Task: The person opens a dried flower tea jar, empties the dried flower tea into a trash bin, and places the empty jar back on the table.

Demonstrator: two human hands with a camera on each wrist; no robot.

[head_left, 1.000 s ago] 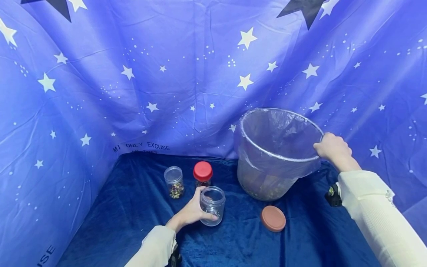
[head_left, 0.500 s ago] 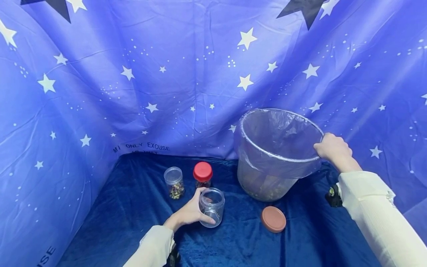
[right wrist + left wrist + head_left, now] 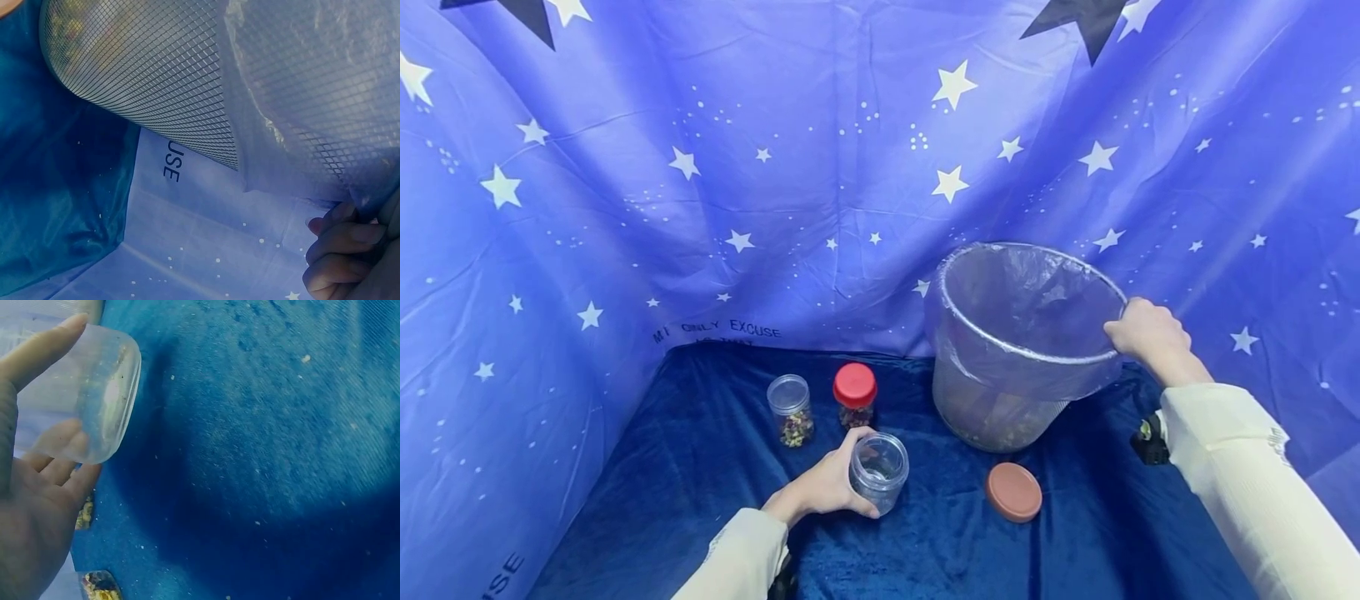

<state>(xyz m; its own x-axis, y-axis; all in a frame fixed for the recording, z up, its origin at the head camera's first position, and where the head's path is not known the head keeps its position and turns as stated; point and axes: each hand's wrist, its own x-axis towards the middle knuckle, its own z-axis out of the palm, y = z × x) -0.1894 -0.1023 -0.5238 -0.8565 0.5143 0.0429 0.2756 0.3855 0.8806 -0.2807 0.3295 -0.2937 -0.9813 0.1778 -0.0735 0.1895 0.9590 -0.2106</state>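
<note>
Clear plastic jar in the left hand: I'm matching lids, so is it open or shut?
Open: in the head view, the clear plastic jar shows an uncovered mouth.

Clear plastic jar (image 3: 883, 475): short, round, uncapped, mouth facing up, held approx. upright in L hand (image 3: 831, 483), thumb on near side (can't tell if its base touches the dk-blue cloth (image 3: 925, 542)). It's L of and nearer the wearer than the bin, w/ a gap between. Bin (image 3: 966, 408): lg., round wire mesh, wider at top, standing on cloth, mouth up. Translucent plastic liner (image 3: 1045, 379) folded over rim; R hand (image 3: 1150, 333) grips rim's R side. Yellowish bits show thru mesh, low down.
</note>
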